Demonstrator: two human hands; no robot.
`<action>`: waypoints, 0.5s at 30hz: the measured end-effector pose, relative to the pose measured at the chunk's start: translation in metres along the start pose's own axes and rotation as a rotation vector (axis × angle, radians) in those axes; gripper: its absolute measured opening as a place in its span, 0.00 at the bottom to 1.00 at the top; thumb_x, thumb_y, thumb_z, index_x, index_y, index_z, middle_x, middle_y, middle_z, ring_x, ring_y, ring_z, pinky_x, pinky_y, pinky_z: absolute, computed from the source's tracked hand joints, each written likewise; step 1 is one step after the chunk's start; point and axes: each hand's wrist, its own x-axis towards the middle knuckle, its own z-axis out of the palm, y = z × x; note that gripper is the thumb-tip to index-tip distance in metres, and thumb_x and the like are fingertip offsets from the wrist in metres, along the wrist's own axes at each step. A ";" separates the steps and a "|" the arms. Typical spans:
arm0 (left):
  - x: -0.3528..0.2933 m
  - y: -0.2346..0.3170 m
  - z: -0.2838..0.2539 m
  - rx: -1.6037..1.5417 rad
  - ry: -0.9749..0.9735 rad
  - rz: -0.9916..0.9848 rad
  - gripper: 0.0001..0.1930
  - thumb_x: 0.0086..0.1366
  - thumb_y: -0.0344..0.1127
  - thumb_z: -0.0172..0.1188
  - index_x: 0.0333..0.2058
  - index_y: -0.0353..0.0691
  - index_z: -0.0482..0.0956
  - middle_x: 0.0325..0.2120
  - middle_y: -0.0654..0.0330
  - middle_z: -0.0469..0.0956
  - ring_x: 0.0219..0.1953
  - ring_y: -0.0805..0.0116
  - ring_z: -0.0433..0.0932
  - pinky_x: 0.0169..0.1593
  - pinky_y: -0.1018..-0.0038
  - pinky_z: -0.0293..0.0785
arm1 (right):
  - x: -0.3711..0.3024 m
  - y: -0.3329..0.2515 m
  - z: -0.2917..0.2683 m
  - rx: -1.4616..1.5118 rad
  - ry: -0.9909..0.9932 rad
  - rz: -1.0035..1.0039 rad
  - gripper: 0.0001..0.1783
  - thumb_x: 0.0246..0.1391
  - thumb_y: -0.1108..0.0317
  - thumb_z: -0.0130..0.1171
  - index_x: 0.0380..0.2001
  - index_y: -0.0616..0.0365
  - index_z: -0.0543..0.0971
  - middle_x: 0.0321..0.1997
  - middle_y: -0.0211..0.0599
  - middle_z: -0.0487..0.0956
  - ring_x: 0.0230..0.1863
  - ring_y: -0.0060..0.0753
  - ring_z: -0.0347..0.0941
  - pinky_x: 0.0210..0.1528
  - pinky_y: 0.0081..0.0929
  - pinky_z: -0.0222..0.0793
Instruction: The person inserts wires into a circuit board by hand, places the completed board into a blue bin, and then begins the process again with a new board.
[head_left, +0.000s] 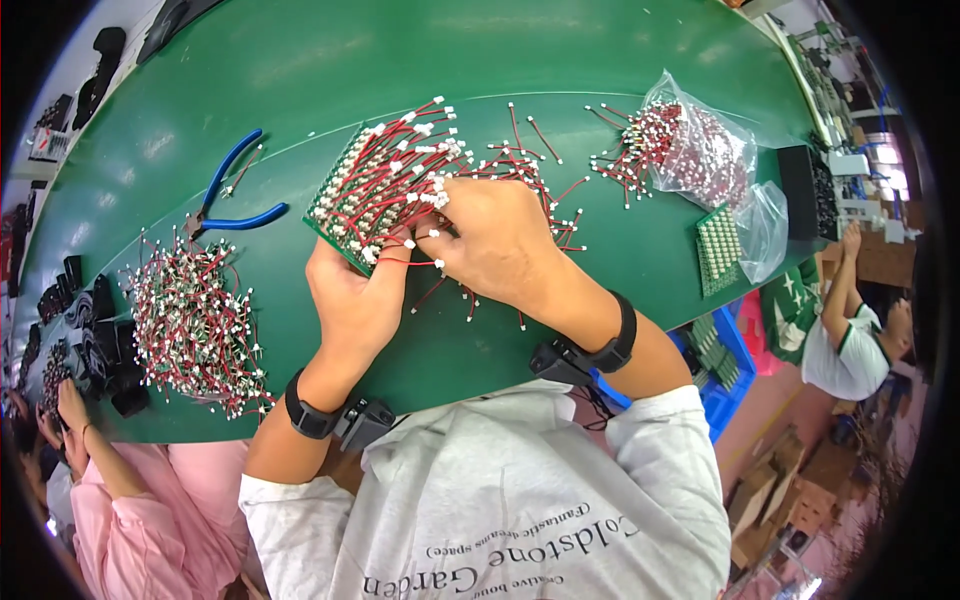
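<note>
My left hand (355,305) is closed on the lower edge of a green circuit board panel (335,200), holding it tilted above the table. Rows of white connectors cover the panel, and many short red-and-black wire leads (400,165) with white plugs stand out from it. My right hand (505,240) is at the panel's right side, thumb and fingers pinched together on a wire lead by the lower right corner. The plug at its fingertips is partly hidden. Behind the right hand, loose wire leads (530,165) lie spread on the table.
Blue-handled pliers (215,190) lie open at left, above a large heap of wired pieces (195,325). At right are a clear bag of wire leads (700,145), another panel (718,250) and a black box (800,192). A blue crate (735,380) stands below the edge. A person in pink (150,510) sits at left.
</note>
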 end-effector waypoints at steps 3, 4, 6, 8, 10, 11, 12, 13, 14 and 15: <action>0.001 -0.001 -0.002 -0.012 -0.003 -0.003 0.14 0.62 0.24 0.62 0.47 0.32 0.77 0.42 0.60 0.81 0.43 0.75 0.77 0.48 0.76 0.73 | -0.001 0.002 0.004 0.078 0.056 -0.042 0.08 0.44 0.73 0.63 0.32 0.56 0.80 0.25 0.40 0.79 0.23 0.46 0.76 0.27 0.38 0.73; 0.001 0.000 -0.001 -0.027 -0.002 0.015 0.14 0.62 0.24 0.62 0.47 0.32 0.77 0.42 0.60 0.81 0.43 0.75 0.77 0.48 0.76 0.73 | -0.001 0.001 0.004 0.079 0.053 -0.043 0.08 0.44 0.73 0.63 0.32 0.56 0.80 0.25 0.40 0.79 0.23 0.46 0.76 0.27 0.38 0.73; 0.000 0.000 -0.001 -0.042 0.001 0.031 0.14 0.62 0.24 0.62 0.47 0.32 0.77 0.42 0.60 0.81 0.43 0.75 0.77 0.48 0.76 0.73 | -0.001 0.001 0.004 0.078 0.016 -0.028 0.10 0.43 0.75 0.64 0.33 0.56 0.80 0.25 0.40 0.79 0.23 0.45 0.76 0.26 0.37 0.72; 0.000 0.000 -0.002 -0.035 -0.009 0.043 0.14 0.61 0.23 0.61 0.47 0.31 0.77 0.42 0.59 0.81 0.43 0.75 0.77 0.48 0.76 0.73 | -0.001 0.000 0.006 0.099 0.024 -0.026 0.10 0.43 0.75 0.63 0.33 0.56 0.80 0.25 0.40 0.79 0.23 0.45 0.76 0.26 0.37 0.72; -0.001 0.000 -0.002 -0.028 -0.008 0.050 0.14 0.61 0.22 0.61 0.47 0.31 0.77 0.41 0.59 0.81 0.43 0.75 0.77 0.48 0.76 0.73 | -0.001 0.000 0.006 0.121 0.034 -0.024 0.10 0.43 0.75 0.63 0.32 0.56 0.80 0.24 0.39 0.79 0.22 0.45 0.76 0.26 0.37 0.72; -0.002 0.001 -0.002 -0.022 -0.008 0.057 0.15 0.60 0.21 0.61 0.47 0.31 0.77 0.41 0.60 0.81 0.43 0.75 0.77 0.47 0.76 0.73 | -0.002 -0.001 0.005 0.101 0.031 -0.043 0.10 0.43 0.75 0.63 0.32 0.56 0.80 0.24 0.40 0.79 0.22 0.45 0.76 0.26 0.37 0.72; -0.001 0.002 -0.002 -0.021 -0.007 0.059 0.15 0.60 0.21 0.61 0.47 0.31 0.77 0.41 0.60 0.81 0.43 0.75 0.77 0.47 0.76 0.73 | -0.002 -0.001 0.005 0.082 0.028 -0.061 0.10 0.43 0.76 0.63 0.32 0.56 0.80 0.24 0.40 0.78 0.22 0.45 0.76 0.26 0.37 0.72; -0.001 0.003 -0.002 -0.045 -0.007 0.061 0.15 0.60 0.21 0.60 0.47 0.31 0.77 0.41 0.60 0.81 0.42 0.75 0.77 0.47 0.77 0.73 | -0.002 -0.001 0.005 0.082 0.030 -0.062 0.10 0.43 0.76 0.63 0.32 0.56 0.80 0.24 0.40 0.78 0.22 0.45 0.76 0.26 0.37 0.72; -0.001 0.003 -0.002 -0.068 -0.007 0.062 0.15 0.59 0.20 0.60 0.47 0.31 0.77 0.40 0.60 0.81 0.41 0.76 0.77 0.46 0.77 0.74 | -0.002 0.000 0.005 0.072 0.012 -0.065 0.10 0.43 0.76 0.62 0.33 0.56 0.80 0.25 0.40 0.79 0.23 0.45 0.76 0.26 0.37 0.72; -0.001 0.003 -0.002 -0.068 -0.008 0.064 0.15 0.59 0.20 0.60 0.47 0.31 0.77 0.40 0.60 0.81 0.41 0.76 0.77 0.46 0.77 0.74 | -0.002 0.000 0.005 0.063 -0.007 -0.068 0.10 0.43 0.77 0.62 0.33 0.57 0.80 0.25 0.41 0.79 0.23 0.45 0.76 0.27 0.37 0.73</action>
